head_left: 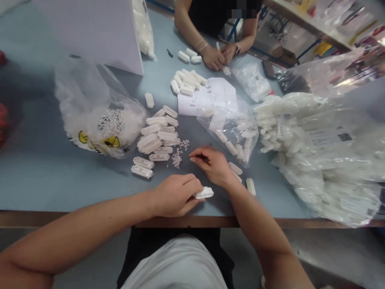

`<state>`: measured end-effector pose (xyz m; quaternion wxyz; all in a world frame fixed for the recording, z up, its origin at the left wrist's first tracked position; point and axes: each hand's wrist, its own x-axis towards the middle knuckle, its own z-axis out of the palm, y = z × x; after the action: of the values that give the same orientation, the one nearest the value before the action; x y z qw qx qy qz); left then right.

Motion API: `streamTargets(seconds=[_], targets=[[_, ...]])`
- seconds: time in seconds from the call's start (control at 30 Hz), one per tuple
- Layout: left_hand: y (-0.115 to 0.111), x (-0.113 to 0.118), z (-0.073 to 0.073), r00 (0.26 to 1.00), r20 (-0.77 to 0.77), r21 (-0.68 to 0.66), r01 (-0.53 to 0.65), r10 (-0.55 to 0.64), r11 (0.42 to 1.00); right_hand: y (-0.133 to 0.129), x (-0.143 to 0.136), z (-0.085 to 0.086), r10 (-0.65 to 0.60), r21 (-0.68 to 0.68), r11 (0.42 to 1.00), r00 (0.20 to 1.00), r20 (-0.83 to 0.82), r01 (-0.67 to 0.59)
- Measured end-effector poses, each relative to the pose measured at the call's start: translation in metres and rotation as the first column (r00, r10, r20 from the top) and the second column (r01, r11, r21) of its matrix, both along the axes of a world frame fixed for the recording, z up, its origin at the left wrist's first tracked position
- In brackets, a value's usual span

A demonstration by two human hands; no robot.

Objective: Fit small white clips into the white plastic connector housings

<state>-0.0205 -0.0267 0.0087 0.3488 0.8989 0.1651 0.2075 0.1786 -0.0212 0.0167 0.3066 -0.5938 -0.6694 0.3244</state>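
Observation:
Near the front edge of the blue-grey table, my left hand (177, 194) is closed around a white plastic part (205, 193), which sticks out to the right between thumb and fingers. Above and to the right of it, my right hand (212, 164) has thumb and index finger pinched near each other; whatever is between the tips is too small to make out. Just left of those fingertips lie loose tiny white pieces (177, 159). A pile of white slotted parts (153, 138) sits beyond my left hand.
A clear bag of small pieces (111, 122) lies at left, another bag (240, 132) right of centre. Large bags (325, 136) cover the right side. Across the table, another person's hands (214, 59) work near more white parts (186, 81) and a paper sheet (221, 94).

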Motion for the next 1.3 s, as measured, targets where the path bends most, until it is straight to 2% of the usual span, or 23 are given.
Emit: streamTargets(seconds=[0.1, 0.23, 0.37, 0.5, 0.67, 0.8, 0.9, 1.0, 1.17, 1.3], targets=[[0.002, 0.0, 0.0, 1.0, 0.004, 0.015, 0.0, 0.0, 1.0, 0.012, -0.013, -0.007, 0.077, 0.059, 0.994, 0.964, 0.254, -0.095], [0.004, 0.0, -0.001, 1.0, 0.001, -0.017, -0.015, 0.015, 1.0, 0.024, -0.021, -0.012, 0.132, 0.046, 0.982, 0.844, 0.52, -0.182], [0.004, 0.0, -0.001, 1.0, -0.014, -0.017, -0.018, 0.017, 1.0, 0.028, -0.024, -0.015, 0.142, 0.053, 0.974, 0.774, 0.617, -0.221], [0.004, 0.0, -0.002, 0.999, 0.003, -0.04, -0.039, 0.039, 0.998, 0.023, -0.022, -0.014, 0.123, 0.067, 0.974, 0.755, 0.644, -0.215], [0.005, 0.001, 0.001, 0.991, 0.017, -0.112, -0.133, 0.135, 0.985, 0.011, -0.005, -0.008, 0.066, 0.091, 0.988, 0.873, 0.483, -0.125], [0.008, 0.002, 0.005, 0.973, -0.023, -0.197, -0.228, 0.228, 0.954, 0.002, 0.01, 0.001, -0.004, 0.031, 0.999, 0.955, 0.297, -0.006], [0.013, 0.003, 0.009, 0.946, -0.059, -0.279, -0.322, 0.319, 0.905, -0.004, 0.016, 0.008, -0.109, -0.002, 0.994, 0.986, 0.126, 0.11], [0.017, 0.004, 0.012, 0.909, -0.103, -0.364, -0.412, 0.404, 0.835, -0.012, 0.016, 0.015, -0.21, -0.008, 0.978, 0.976, -0.051, 0.21], [0.022, 0.005, 0.011, 0.869, -0.119, -0.395, -0.485, 0.48, 0.78, -0.024, 0.015, 0.024, -0.138, 0.012, 0.99, 0.98, -0.146, 0.141], [0.023, 0.006, 0.009, 0.858, -0.133, -0.398, -0.505, 0.497, 0.766, -0.028, 0.014, 0.022, -0.064, 0.072, 0.994, 0.976, -0.208, 0.081]])
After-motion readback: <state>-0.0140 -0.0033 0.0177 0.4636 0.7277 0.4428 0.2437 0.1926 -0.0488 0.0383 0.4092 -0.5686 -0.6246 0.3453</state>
